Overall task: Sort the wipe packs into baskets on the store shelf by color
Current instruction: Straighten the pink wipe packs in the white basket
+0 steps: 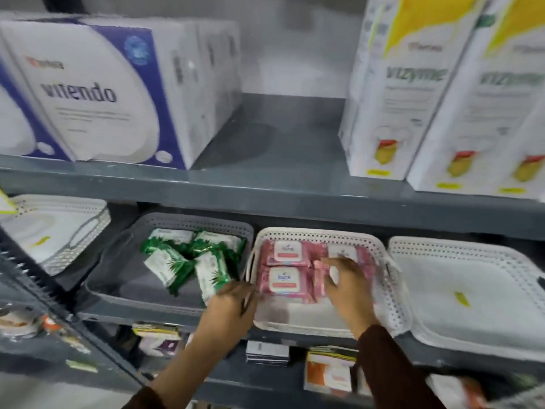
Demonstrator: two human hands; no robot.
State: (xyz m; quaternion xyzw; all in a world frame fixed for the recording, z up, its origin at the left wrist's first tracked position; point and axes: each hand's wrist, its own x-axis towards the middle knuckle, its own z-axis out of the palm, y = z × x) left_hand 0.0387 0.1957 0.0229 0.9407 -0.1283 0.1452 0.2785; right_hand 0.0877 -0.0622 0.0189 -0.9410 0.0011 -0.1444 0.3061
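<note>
Perforated plastic basket (321, 234) holds glossy pink packs (284, 274).

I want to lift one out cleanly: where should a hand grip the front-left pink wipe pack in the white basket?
Probably from above, pinching the front-left pink wipe pack across its short sides. It lies flat, label up, tight against neighbouring packs and the white basket wall, so sideways approaches look blocked.

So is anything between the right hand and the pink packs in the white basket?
Nothing visible. The right hand is already down inside the white basket, fingers resting on the pink packs. The left hand sits at the basket's left rim, beside the green packs in the grey basket.
</note>
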